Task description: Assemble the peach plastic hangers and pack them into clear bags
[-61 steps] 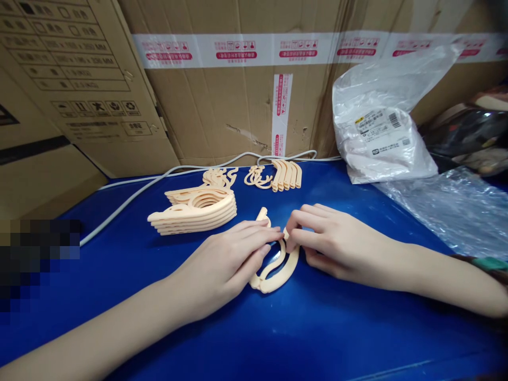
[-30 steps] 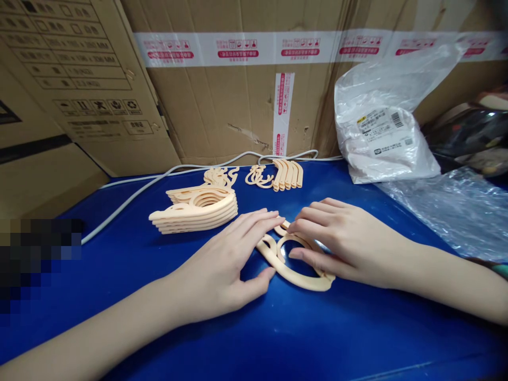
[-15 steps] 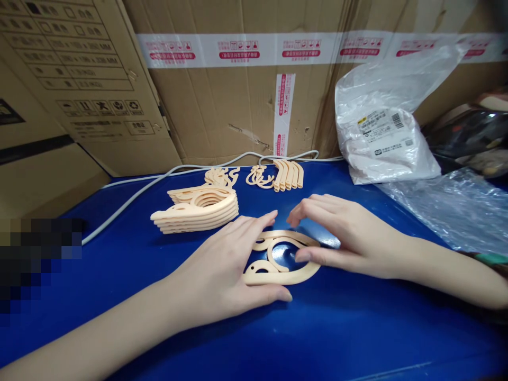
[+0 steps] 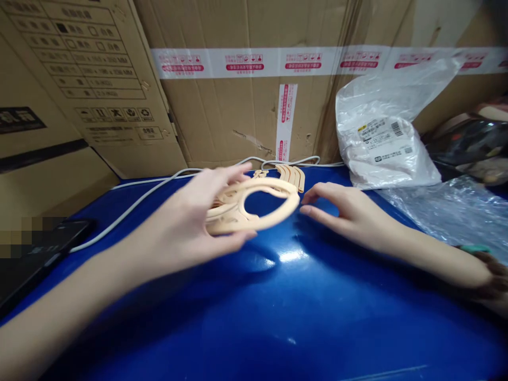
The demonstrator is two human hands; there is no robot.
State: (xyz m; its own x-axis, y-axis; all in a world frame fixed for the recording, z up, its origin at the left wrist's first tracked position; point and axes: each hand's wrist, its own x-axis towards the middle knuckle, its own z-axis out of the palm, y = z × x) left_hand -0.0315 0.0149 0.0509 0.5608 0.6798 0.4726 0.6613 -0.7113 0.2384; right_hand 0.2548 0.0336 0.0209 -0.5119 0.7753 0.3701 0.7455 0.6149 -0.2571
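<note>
My left hand [image 4: 182, 211] grips the left end of a beige plastic folding hanger [image 4: 275, 216], its thumb below and its fingers over the top. The hanger is lifted off the blue table, its rounded right end pointing right. Close to that end is my right hand [image 4: 353, 214], thumb and fingers curved with a small gap between them and nothing held. A stack of similar hangers is mostly hidden behind my left hand and the held hanger. Small beige hooks [image 4: 260, 173] and a row of curved beige arms [image 4: 291, 177] lie farther back.
Cardboard boxes [image 4: 222, 116] wall off the back and left. A white cable [image 4: 154, 185] runs along the rear and left of the blue table [image 4: 278, 317]. At right stand a white plastic parcel bag [image 4: 384, 143] and clear plastic film [image 4: 456, 206]. A black phone-like device [image 4: 51, 254] lies at left.
My left hand has raised the hanger from the table and carried it left and back, over the stack. My right hand has come off the hanger's right end and moved slightly back.
</note>
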